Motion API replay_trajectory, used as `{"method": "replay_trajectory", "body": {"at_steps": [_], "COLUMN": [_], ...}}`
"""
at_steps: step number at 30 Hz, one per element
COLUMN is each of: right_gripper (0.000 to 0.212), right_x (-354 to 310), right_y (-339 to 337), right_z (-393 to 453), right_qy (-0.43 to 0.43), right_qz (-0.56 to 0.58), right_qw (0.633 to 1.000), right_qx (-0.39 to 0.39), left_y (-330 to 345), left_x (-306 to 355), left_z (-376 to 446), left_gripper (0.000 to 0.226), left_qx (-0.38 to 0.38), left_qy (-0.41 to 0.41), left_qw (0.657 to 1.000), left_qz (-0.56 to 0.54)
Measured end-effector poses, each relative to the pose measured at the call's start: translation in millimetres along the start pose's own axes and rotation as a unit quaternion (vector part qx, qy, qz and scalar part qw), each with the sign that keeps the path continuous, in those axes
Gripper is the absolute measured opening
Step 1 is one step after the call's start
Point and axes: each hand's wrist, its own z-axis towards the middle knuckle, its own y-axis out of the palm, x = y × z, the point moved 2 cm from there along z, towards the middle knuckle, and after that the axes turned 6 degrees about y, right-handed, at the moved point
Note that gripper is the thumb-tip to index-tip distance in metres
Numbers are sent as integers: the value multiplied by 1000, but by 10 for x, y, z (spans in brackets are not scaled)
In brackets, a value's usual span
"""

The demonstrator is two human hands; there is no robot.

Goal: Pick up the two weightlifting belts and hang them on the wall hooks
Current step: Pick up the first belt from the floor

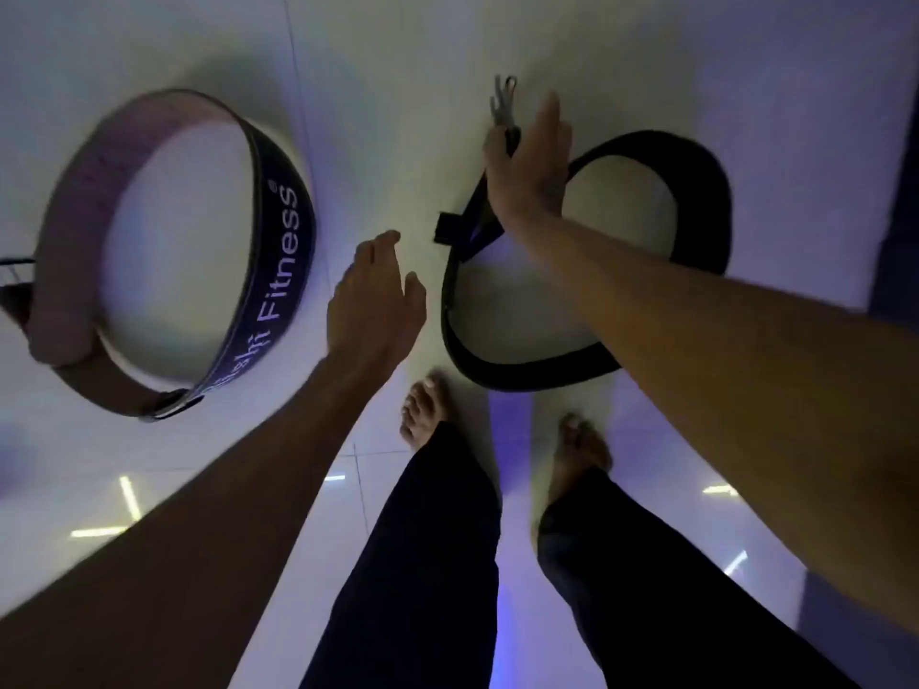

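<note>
Looking straight down at white floor tiles, bare feet at bottom of view. Two belts lie coiled on the floor, well apart.

Black belt ahead and to my right, standing on edge in a loose loop, long axis running away from me. Its metal buckle sticks out at the far end, past my fingers. Right hand is on the near side of that buckle end, fingers curled round the strap just below the buckle; thumb lies flat and extended. Grip looks closed on the strap, though the fingertips are partly hidden behind it.

Brown leather belt, dark outer face printed "Fitness", lies to my left, also on edge in a round coil. Left hand hovers between the two belts, fingers loosely spread, holding nothing, touching neither. The printed face of the coil is the part nearest it, off to the left.

Judgement: right side is about ready to lift. Left hand is the nearer one for the brown belt and must travel leftward to its near wall. No wall hooks in view.
</note>
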Motion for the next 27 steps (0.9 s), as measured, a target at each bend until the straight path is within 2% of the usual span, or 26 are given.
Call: {"method": "replay_trajectory", "body": {"at_steps": [1,3,5,8,11,14,18,20,24,27], "right_gripper": [63,44,29,17,14,27,28,29,27,25], "right_x": [-31,-85,-87,-88,-179,-447,-954,-1181,-1595,-1995], "right_y": [50,46,-51,-366,-862,-1500,-2466,-2965,-3932,-4698], "right_z": [56,117,70,-231,-636,-1033,-1489,-1735,-2260,-2745], "right_qy": [21,44,40,21,15,20,-14,-38,-70,-105], "right_qz": [-8,-34,-44,3,73,146,205,223,243,249], "right_qw": [1000,998,998,999,995,982,966,959,949,942], "right_qx": [8,7,-8,-26,-68,-115,-158,-168,-188,-201], "left_y": [15,-34,-162,-450,-796,-1182,-1668,-1945,-2574,-3194], "left_x": [-68,-126,-61,203,653,1185,1849,2170,2742,3216], "left_z": [41,99,103,-27,-217,-430,-705,-886,-1361,-1867], "left_gripper": [52,50,47,44,51,58,61,47,25,33], "left_qx": [0,7,24,48,31,-17,-40,-36,-16,13], "left_qy": [-4,-25,-41,-44,-52,-59,-21,15,100,169], "left_qw": [1000,999,997,992,971,948,912,900,891,887], "left_qz": [3,-18,-57,-110,-232,-313,-408,-434,-442,-429]}}
